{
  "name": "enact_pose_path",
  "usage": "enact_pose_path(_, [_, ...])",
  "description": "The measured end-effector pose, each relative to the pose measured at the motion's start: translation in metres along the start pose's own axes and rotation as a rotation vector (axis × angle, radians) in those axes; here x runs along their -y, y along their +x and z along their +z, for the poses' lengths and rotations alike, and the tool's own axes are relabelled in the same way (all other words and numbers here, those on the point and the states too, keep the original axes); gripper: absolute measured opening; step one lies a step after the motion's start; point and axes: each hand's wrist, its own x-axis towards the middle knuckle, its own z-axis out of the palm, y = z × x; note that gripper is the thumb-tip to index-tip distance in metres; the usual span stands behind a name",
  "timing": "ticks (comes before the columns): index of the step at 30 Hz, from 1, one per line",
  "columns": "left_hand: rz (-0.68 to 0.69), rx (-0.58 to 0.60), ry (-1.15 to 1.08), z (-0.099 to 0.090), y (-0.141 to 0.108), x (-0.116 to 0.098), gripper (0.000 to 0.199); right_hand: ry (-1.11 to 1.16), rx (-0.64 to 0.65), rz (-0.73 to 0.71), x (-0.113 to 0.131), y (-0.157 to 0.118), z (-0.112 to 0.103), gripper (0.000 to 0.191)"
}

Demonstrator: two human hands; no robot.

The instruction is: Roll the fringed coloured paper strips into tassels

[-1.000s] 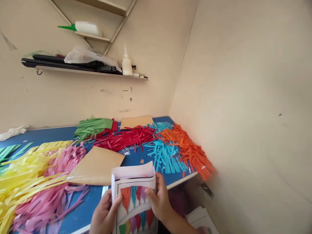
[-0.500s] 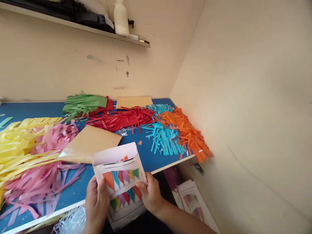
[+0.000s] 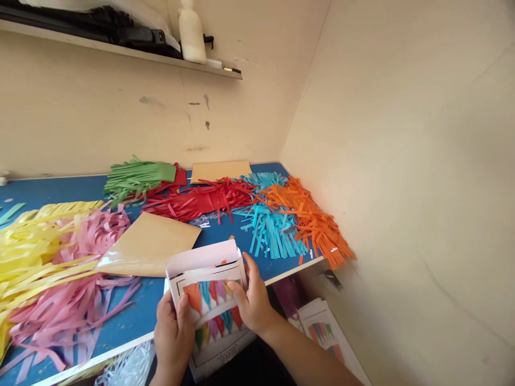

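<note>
Between both hands is a white paper envelope (image 3: pixel 219 300) printed with two rows of colourful tassel garlands, its top flap raised. My left hand (image 3: pixel 174 327) grips the lower left edge, thumb on the front. My right hand (image 3: pixel 251 300) holds the right edge, its thumb lying across the upper printed row and its fingers behind. A bit of orange shows at the envelope's mouth; the rest of the inside is hidden. Just beyond lies a tan glossy sheet or folder (image 3: pixel 148 244) on the blue table (image 3: pixel 225 236).
Fringed paper bundles lie about: yellow (image 3: pixel 32 241), pink (image 3: pixel 52 300), green (image 3: pixel 140 177), red (image 3: pixel 201 198), light blue (image 3: pixel 273 233) and orange (image 3: pixel 314 225). More printed envelopes (image 3: pixel 322 327) sit low at the right. A wall shelf (image 3: pixel 120 51) carries a white bottle (image 3: pixel 192 35).
The envelope and both hands have shifted slightly right and down in view. My right hand has moved up the envelope's edge, its thumb now over the upper printed row.
</note>
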Motion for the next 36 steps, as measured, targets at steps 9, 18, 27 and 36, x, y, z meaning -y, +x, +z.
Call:
enact_pose_path(9, [-0.007,0.152,-0.415,-0.015,0.018,0.004,0.055,0.231,0.193,-0.041,-0.024,0.019,-0.013,0.062])
enact_pose_path(18, [0.416,0.241,-0.04,-0.032,0.059,0.012,0.023,0.286,0.313,-0.023,-0.027,0.04,-0.024,0.055])
enact_pose_path(27, [0.359,0.419,-0.067,-0.034,0.088,-0.012,0.027,0.149,0.296,-0.163,-0.02,0.071,-0.039,0.02])
enact_pose_path(36, [0.688,0.271,0.052,-0.035,0.079,-0.011,0.022,0.076,0.224,-0.327,-0.01,0.081,-0.044,0.011])
